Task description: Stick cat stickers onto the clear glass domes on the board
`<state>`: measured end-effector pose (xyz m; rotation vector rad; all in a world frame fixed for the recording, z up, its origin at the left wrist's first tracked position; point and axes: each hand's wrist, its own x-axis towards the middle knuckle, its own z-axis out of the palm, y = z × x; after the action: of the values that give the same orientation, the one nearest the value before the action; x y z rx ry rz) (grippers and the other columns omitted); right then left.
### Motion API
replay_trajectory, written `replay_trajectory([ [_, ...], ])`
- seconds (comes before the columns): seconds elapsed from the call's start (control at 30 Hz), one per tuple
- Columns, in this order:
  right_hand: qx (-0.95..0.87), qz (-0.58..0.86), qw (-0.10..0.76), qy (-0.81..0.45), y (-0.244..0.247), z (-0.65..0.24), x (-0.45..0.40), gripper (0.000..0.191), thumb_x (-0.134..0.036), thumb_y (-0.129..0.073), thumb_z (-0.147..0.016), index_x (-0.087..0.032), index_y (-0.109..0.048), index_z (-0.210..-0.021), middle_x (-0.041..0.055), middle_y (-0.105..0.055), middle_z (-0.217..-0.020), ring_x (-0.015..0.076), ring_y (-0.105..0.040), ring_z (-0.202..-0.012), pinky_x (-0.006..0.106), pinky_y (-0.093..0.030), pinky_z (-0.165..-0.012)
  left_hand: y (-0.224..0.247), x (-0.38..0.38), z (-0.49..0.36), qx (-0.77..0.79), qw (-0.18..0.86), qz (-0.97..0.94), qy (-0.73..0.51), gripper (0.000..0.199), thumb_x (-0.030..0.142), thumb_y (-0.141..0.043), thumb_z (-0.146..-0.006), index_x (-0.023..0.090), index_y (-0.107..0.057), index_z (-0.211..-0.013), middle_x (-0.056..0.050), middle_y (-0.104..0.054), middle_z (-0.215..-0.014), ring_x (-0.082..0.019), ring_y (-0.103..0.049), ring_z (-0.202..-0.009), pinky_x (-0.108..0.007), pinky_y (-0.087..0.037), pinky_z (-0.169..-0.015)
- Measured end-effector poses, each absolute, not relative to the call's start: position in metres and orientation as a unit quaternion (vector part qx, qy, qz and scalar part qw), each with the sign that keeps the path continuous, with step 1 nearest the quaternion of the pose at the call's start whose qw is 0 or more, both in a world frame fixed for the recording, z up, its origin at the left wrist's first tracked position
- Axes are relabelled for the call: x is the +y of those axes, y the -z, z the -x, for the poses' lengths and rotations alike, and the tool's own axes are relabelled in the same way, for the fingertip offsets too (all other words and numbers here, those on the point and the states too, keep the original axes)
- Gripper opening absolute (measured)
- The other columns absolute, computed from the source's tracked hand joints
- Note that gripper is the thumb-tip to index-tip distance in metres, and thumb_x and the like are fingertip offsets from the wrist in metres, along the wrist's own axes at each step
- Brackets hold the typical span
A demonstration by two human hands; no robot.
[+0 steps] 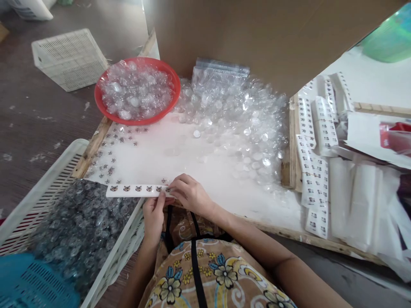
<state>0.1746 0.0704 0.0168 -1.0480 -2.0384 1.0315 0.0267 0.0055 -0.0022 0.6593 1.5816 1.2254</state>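
A white strip (120, 193) with a row of small dark animal-face stickers lies level at the table's front edge. My left hand (154, 214) pinches it from below near its right end, thumb on top. My right hand (189, 192) has its fingers closed at that same end, over the last visible sticker; what sits between the fingertips is hidden. Small loose animal-face pieces (111, 171) are scattered on the white tabletop (160, 149) beyond the strip. Clear round plastic pieces (247, 132) are heaped on the table's far right side.
A red basin (175, 100) of clear pieces stands at the back left. Clear bags (221, 75) lean against a large cardboard box (240, 38). Printed sticker sheets (314, 184) lie at right. A white crate (123, 237) with dark, shiny pieces sits lower left, beside a blue basket (41, 282).
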Motion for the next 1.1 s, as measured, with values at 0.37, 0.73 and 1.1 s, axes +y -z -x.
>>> replay_trajectory([
  [0.37, -0.626, 0.564, 0.311, -0.439, -0.003, -0.205, 0.133, 0.011, -0.029, -0.062, -0.083, -0.020, -0.061, -0.077, -0.0013, -0.060, -0.067, 0.0123, -0.052, -0.061, 0.025, -0.042, -0.061, 0.001, 0.006, -0.029, 0.638, 0.511, -0.219, -0.533, 0.044, 0.054, -0.078, -0.074, 0.014, -0.075, -0.093, -0.007, -0.075, -0.080, -0.023, -0.072, -0.068, -0.037, -0.062, -0.069],
  [0.73, -0.725, 0.577, 0.131, -0.354, -0.003, -0.180, 0.142, 0.011, -0.012, -0.059, -0.083, -0.019, -0.067, -0.083, 0.0033, -0.067, -0.080, 0.0157, -0.058, -0.073, 0.025, -0.039, -0.068, 0.003, 0.003, -0.027, 0.641, 0.523, -0.218, -0.517, 0.041, 0.055, -0.078, -0.074, 0.014, -0.072, -0.082, -0.006, -0.073, -0.070, -0.023, -0.072, -0.064, -0.036, -0.061, -0.067],
  [1.1, -0.762, 0.583, 0.093, -0.267, 0.004, -0.176, 0.135, 0.013, -0.016, -0.055, -0.093, -0.019, -0.067, -0.093, 0.0089, -0.062, -0.096, 0.0198, -0.059, -0.083, 0.028, -0.038, -0.069, 0.000, 0.004, -0.028, 0.640, 0.523, -0.238, -0.510, 0.043, 0.057, -0.075, -0.076, 0.014, -0.073, -0.083, -0.007, -0.075, -0.074, -0.024, -0.072, -0.065, -0.036, -0.060, -0.066],
])
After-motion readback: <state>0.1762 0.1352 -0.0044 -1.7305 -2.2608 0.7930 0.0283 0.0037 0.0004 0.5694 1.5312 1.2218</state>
